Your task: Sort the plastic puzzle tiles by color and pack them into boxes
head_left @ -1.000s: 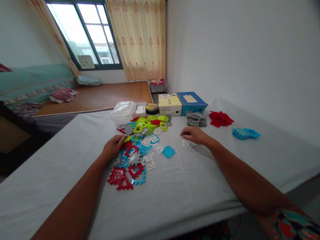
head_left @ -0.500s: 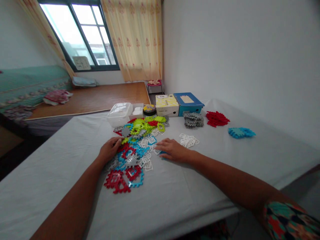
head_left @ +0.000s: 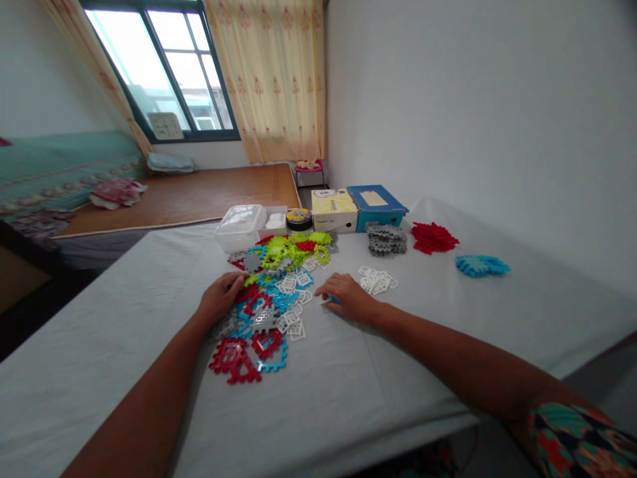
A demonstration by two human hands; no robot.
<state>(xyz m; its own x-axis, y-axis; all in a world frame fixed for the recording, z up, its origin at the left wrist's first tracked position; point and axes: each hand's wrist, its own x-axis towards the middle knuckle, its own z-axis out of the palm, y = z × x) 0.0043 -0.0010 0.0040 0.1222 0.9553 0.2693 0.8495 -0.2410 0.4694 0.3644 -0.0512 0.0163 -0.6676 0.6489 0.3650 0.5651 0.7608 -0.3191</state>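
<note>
Pile | left hand resting at left edge; right hand covering blue piece rightward | can't tell fingers' grip | bumping maybe scattering white frames

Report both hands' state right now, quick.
Left hand: loosely curled at the edge of the mixed pile; grip can't be told.
Right hand: over a blue piece; grip can't be told.

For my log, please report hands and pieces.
Left hand at mixed tile pile. Right hand partly covering blue tile, grip unclear. White lattice pieces nearby.
</note>
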